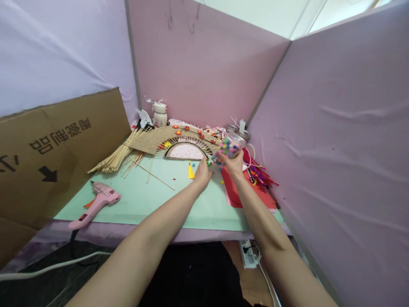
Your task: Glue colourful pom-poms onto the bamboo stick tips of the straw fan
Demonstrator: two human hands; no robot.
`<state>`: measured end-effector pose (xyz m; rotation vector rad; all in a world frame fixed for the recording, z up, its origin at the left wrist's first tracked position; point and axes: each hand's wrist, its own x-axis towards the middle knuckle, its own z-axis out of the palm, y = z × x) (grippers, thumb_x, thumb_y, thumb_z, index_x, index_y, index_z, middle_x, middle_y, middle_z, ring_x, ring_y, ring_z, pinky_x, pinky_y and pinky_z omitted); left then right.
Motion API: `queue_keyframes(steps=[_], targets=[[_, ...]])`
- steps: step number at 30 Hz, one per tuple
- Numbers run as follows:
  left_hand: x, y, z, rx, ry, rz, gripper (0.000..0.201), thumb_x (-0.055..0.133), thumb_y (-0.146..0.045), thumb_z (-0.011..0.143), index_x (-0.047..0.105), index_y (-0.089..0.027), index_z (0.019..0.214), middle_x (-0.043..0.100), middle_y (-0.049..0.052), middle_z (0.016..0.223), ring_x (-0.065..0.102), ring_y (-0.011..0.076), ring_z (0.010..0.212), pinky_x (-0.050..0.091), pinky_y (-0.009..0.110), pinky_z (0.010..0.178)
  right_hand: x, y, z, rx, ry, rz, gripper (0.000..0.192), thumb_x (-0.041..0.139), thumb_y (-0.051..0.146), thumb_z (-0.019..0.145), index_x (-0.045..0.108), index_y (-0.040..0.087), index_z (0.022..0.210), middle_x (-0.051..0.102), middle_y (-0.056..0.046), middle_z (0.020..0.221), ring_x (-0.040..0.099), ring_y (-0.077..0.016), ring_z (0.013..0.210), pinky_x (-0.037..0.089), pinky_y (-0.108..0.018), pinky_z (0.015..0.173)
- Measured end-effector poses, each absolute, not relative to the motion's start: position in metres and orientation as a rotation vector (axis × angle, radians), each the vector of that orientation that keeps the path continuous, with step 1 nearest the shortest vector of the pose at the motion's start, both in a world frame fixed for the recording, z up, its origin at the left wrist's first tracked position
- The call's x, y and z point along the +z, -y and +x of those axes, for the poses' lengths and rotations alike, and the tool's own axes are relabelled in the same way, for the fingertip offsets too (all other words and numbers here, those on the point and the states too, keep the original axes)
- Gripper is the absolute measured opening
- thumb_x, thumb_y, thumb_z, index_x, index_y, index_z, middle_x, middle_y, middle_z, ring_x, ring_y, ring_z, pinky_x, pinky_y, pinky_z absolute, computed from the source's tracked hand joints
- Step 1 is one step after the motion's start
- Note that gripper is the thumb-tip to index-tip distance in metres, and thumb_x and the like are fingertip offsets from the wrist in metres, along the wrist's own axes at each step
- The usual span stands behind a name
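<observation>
head view: right hand (235,165) tilts clear jar (229,148) of coloured pom-poms (225,150).

Only readable print is on the cardboard sheet (60,140) at left: large black Chinese characters, upside down, roughly "制品" plus two lighter ones, and a black arrow pointing down. Nothing else legible.

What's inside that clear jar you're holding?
The clear jar, held by the right hand, is full of small colourful pom-poms. The fingers cover its lower part, so the bottom can't be seen.
</observation>
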<state>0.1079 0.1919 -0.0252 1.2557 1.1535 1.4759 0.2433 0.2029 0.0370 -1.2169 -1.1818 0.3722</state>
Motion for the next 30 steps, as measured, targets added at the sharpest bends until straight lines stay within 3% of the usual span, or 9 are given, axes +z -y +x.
queue_keyframes(steps=[10,15,19,21,25,30], targets=[[-0.024,-0.19,0.108,1.494,-1.162,1.217,0.07,0.077,0.005,0.048,0.058,-0.019,0.111,0.056,0.015,0.135,0.039,0.0299,0.14,0.024,0.039,0.116,0.03,-0.213,0.249,0.448,1.149,-1.148,0.067,0.082,0.044,0.056,0.046,0.022,0.108,0.065,-0.006,0.106,0.064,-0.0212,0.096,0.052,-0.043,0.092],[-0.019,-0.19,0.105,1.555,-1.151,1.119,0.053,0.074,-0.003,0.058,0.059,-0.021,0.106,0.056,0.012,0.131,0.042,0.027,0.135,0.029,0.039,0.114,0.036,-0.213,0.247,0.503,1.008,-1.079,0.058,0.083,0.043,0.056,0.051,0.022,0.099,0.066,-0.002,0.097,0.065,-0.0184,0.089,0.056,-0.039,0.085],[-0.013,-0.191,0.104,1.532,-1.073,0.993,0.032,0.068,-0.013,0.068,0.063,-0.02,0.098,0.061,0.007,0.109,0.056,0.0214,0.105,0.045,0.033,0.092,0.046,-0.211,0.246,0.875,0.85,-1.037,0.053,0.084,0.043,0.056,0.054,0.024,0.096,0.068,0.003,0.083,0.066,-0.0159,0.073,0.059,-0.031,0.063],[-0.01,-0.191,0.104,1.479,-1.005,0.922,0.028,0.063,-0.016,0.07,0.064,-0.02,0.097,0.061,0.005,0.094,0.057,0.0172,0.087,0.047,0.029,0.077,0.052,-0.208,0.245,1.032,0.787,-1.016,0.049,0.084,0.045,0.057,0.057,0.024,0.092,0.068,0.004,0.076,0.065,-0.0145,0.066,0.057,-0.028,0.054],[-0.004,-0.187,0.102,1.414,-0.895,0.793,0.038,0.057,-0.016,0.066,0.064,-0.021,0.104,0.059,0.003,0.091,0.055,0.0126,0.077,0.043,0.023,0.065,0.063,-0.206,0.244,1.167,0.679,-1.007,0.042,0.084,0.048,0.061,0.059,0.021,0.083,0.065,0.005,0.066,0.062,-0.0124,0.058,0.056,-0.026,0.05],[0.001,-0.18,0.098,1.382,-0.824,0.737,0.055,0.054,-0.014,0.063,0.062,-0.028,0.115,0.057,0.003,0.114,0.056,0.0124,0.091,0.045,0.023,0.07,0.071,-0.211,0.245,1.25,0.577,-1.015,0.045,0.083,0.051,0.064,0.06,0.02,0.086,0.066,0.004,0.067,0.063,-0.0129,0.058,0.057,-0.027,0.05]])
